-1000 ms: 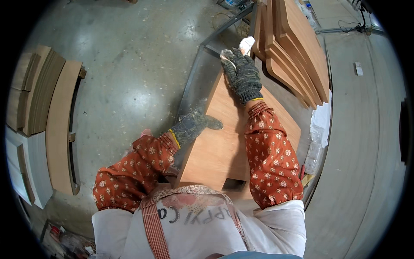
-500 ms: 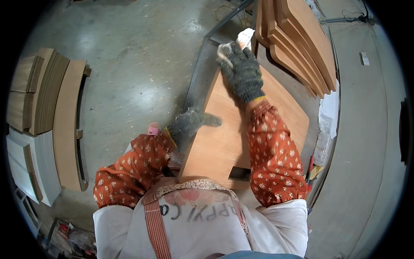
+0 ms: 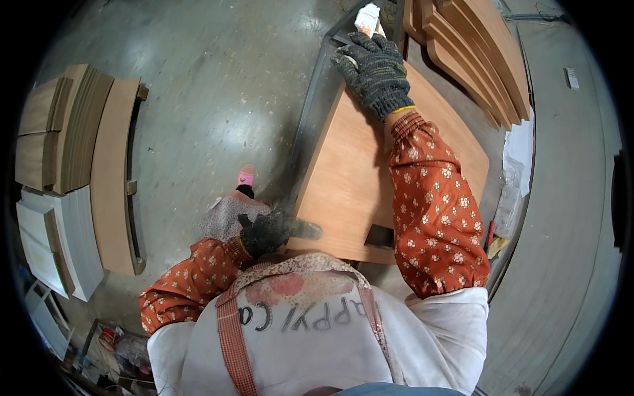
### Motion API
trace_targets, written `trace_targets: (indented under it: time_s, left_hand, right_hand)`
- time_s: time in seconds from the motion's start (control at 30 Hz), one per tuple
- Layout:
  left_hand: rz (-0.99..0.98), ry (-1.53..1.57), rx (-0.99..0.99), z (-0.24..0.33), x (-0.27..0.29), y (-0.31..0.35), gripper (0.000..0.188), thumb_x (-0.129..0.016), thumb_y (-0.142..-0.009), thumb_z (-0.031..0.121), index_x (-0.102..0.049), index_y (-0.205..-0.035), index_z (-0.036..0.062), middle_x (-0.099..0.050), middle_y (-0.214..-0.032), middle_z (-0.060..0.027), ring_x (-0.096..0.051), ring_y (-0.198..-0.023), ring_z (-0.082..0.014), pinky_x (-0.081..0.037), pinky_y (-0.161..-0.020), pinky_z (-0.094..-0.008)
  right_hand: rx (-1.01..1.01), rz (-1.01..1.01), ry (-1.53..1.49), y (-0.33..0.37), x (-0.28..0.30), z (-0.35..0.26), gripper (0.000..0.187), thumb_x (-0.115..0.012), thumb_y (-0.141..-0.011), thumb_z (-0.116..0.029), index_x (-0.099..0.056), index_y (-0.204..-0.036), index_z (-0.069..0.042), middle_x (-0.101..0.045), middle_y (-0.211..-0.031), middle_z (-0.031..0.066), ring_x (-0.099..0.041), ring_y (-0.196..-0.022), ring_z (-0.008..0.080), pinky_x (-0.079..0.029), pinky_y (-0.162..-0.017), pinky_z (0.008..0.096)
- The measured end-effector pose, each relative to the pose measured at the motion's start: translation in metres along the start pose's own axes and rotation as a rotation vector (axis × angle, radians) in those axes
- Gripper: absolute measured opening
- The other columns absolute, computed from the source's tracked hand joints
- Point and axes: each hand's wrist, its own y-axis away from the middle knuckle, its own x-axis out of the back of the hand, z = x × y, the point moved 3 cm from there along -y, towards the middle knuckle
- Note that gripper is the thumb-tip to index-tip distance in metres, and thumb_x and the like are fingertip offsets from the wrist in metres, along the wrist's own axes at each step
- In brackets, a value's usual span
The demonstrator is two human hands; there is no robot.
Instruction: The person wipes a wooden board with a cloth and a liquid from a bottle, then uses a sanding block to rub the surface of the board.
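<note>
A light-brown wooden board [image 3: 347, 178] lies in front of me, with a dark rectangular cut-out [image 3: 380, 235] near its close edge. My right hand [image 3: 376, 74], in a dark grey knitted glove, rests at the board's far left corner. A pale piece that looks like a crumpled cloth [image 3: 351, 63] shows under its thumb side, mostly hidden by the glove. My left hand [image 3: 267, 232], gloved the same way, grips the board's left edge near my body. Its thumb lies on top; the other fingers are blurred or hidden. Just beyond the right hand is a white crumpled object [image 3: 367, 20] with an orange-brown stain.
Several curved wooden panels [image 3: 485, 63] are stacked at the far right. A dark metal frame [image 3: 310, 112] runs along the board's left side. Brown and white panel stacks [image 3: 109, 178] stand at the left. Clear plastic wrap [image 3: 510, 204] lies on the right.
My right hand has moved farther away, up to the board's far corner. My left hand has slid nearer to my body along the left edge. The whole view has shifted slightly.
</note>
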Motion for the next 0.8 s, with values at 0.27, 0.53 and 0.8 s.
trace_targets:
  time_s: [0.27,0.53,0.8]
  left_hand:
    - [-0.339,0.543,-0.14,-0.016,0.003,-0.002,0.074,-0.078,-0.076,0.015,-0.041,-0.138,-0.0031,-0.055,-0.128,-0.0143,-0.054,-0.114,-0.0204,-0.048,-0.092,-0.0326]
    - [-0.008,-0.429,-0.223,0.011,-0.019,0.025,0.074,-0.073,-0.077,0.007,-0.038,-0.142,-0.0007,-0.057,-0.128,-0.0097,-0.057,-0.109,-0.018,-0.049,-0.087,-0.0292]
    - [0.038,-0.07,-0.385,-0.004,-0.018,0.041,0.044,-0.062,-0.088,0.01,-0.053,-0.13,0.0027,-0.062,-0.116,-0.0086,-0.062,-0.101,-0.0189,-0.056,-0.072,-0.0324]
  right_hand:
    - [0.388,-0.15,-0.333,0.112,0.048,-0.131,0.054,-0.063,-0.087,-0.043,-0.05,-0.134,-0.019,-0.048,-0.142,0.0069,-0.043,-0.132,0.0296,-0.028,-0.112,0.0515]
    - [-0.1,-0.162,-0.315,0.097,0.038,-0.033,0.032,-0.053,-0.095,-0.031,-0.059,-0.122,-0.014,-0.054,-0.134,0.0071,-0.048,-0.126,0.0304,-0.036,-0.105,0.0496]
    - [0.09,-0.427,-0.219,0.135,0.042,-0.105,0.04,-0.044,-0.097,-0.045,-0.049,-0.134,-0.03,-0.045,-0.145,-0.0029,-0.034,-0.136,0.0234,-0.015,-0.117,0.0503]
